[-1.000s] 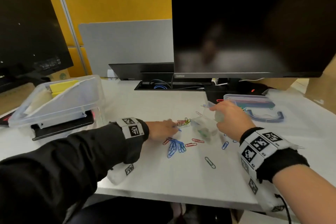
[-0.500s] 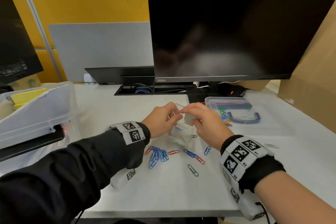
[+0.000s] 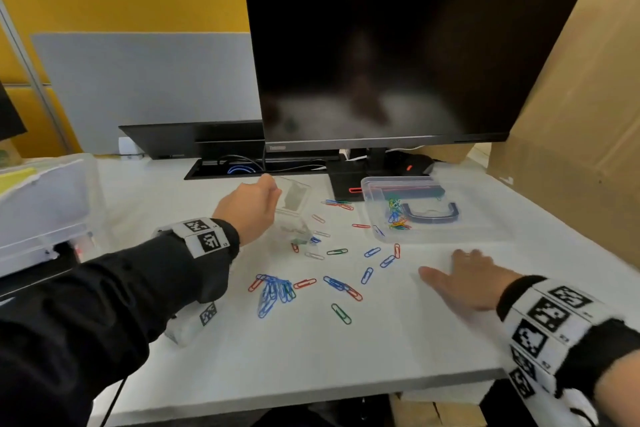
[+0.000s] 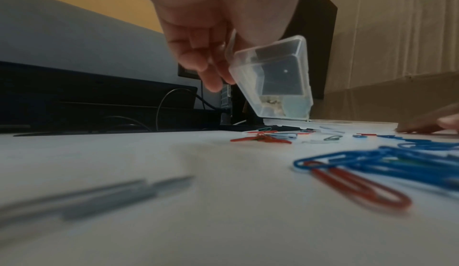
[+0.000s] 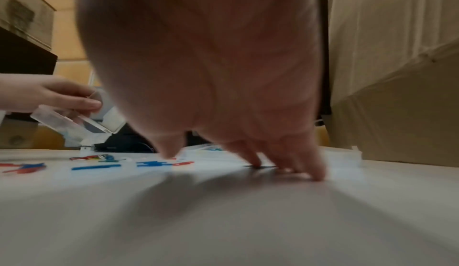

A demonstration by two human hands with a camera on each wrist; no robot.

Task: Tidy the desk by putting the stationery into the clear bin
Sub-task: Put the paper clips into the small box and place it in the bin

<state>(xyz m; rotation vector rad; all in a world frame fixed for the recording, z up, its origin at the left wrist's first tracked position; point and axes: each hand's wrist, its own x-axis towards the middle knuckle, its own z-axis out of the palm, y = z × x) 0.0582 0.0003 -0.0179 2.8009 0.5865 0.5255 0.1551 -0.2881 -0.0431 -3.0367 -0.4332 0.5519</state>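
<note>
Left hand gripping tilted small box, right hand flat, fingers spread, on desk; loose clips scattered between hands, just left of right.

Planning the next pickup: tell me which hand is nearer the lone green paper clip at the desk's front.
Right. The right hand lies flat just right of the green paper clip; the left hand holds the small clear box farther back.

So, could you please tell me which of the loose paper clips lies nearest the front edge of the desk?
The green paper clip, lying alone in front of the blue cluster; every other clip sits farther back toward the monitor.
</note>
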